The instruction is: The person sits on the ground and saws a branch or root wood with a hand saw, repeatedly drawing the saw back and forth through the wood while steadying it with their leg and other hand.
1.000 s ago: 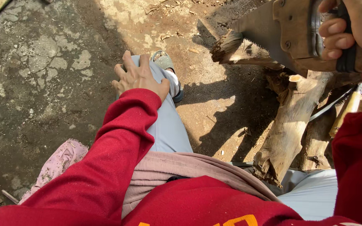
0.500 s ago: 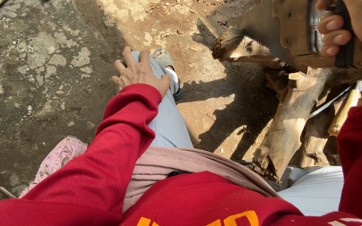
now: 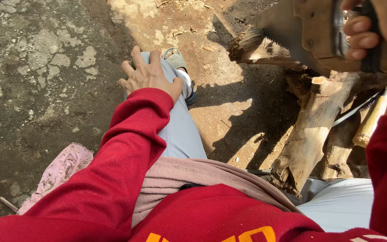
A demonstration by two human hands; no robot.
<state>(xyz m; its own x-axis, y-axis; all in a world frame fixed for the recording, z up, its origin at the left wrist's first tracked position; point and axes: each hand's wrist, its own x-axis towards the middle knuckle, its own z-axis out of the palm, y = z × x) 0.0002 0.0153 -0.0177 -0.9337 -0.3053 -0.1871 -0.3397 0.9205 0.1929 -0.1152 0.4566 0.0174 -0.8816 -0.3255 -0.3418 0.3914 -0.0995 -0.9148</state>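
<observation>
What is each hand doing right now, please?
Left hand: open, resting flat on the knee.
Right hand: closed around the saw handle.

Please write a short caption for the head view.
Right hand grips a handsaw over logs; left hand rests on knee.

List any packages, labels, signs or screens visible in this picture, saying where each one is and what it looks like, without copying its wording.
No packages, signs or screens are in view.
Print on the red sweatshirt: bottom edge of the picture, orange-yellow lettering, cut off by the frame.
Nothing printed shows on the hand saw that the right hand grips, nor by the left hand resting on the knee.
</observation>
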